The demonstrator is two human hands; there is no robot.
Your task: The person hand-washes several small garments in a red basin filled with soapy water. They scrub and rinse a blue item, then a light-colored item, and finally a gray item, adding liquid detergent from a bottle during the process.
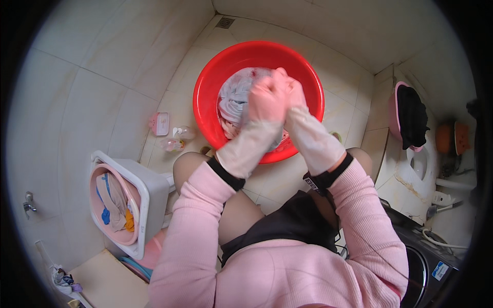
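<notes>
Both hands wear rubber gloves, pink over the hands and whitish at the cuffs. My left hand (267,98) and my right hand (294,90) are curled into fists and pressed together above a large red plastic basin (204,82). A blurred grey cloth (275,144) hangs beneath them, gripped between the fists; the gloves hide most of it. Inside the basin, pale grey-white wet fabric (232,94) lies bunched in sudsy water. Pinkish fabric (230,129) shows at the basin's near left side.
Left of the basin stand a pump bottle (184,133), another clear bottle (172,144) and a pink soap box (160,123). A white bucket (154,204) carries a pink basin (94,200) of clothes. At right are a pink basin (393,115) with black fabric, a squat toilet (420,165) and a dark washing machine (433,235).
</notes>
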